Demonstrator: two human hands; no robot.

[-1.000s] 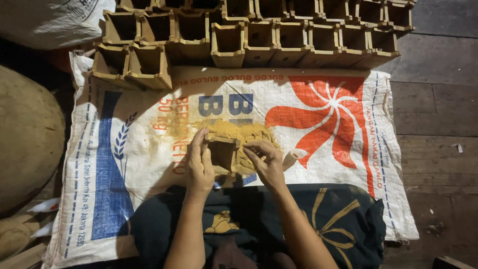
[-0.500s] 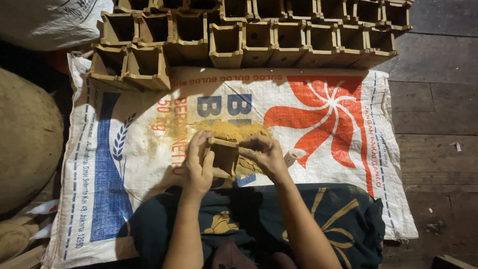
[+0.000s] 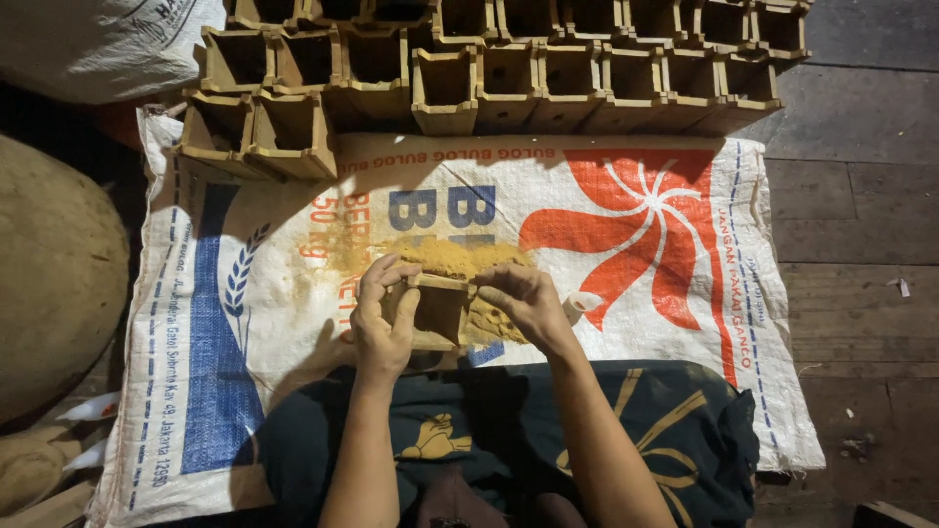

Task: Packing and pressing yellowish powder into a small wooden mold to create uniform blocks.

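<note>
Near the middle of the frame, a little below centre, both hands hold a small square wooden box (image 3: 437, 311) that is open on top. The left hand (image 3: 381, 318) is closed around the left side of the box, the fingers curled over its upper edge and the thumb on the near side. The right hand (image 3: 523, 301) touches the right edge of the box with the fingers pressed together in a pinch on the rim. The box is tilted slightly and is above a pile of yellow-brown sawdust (image 3: 455, 259), which lies on a woven plastic sack (image 3: 636, 293) spread flat on the wooden floor (image 3: 861, 225). The sack is white with blue print on the left and a red swirl shape on the right.

Along the top of the frame stand rows of similar open wooden boxes (image 3: 509, 68), close against each other. At the left edge there is a big round brown sack (image 3: 49, 274). In the lower part of the frame, dark cloth with a yellow pattern (image 3: 665, 440) covers the person's lap. Just to the right of the right hand lies a small white roll (image 3: 582, 303); I cannot tell what it is.
</note>
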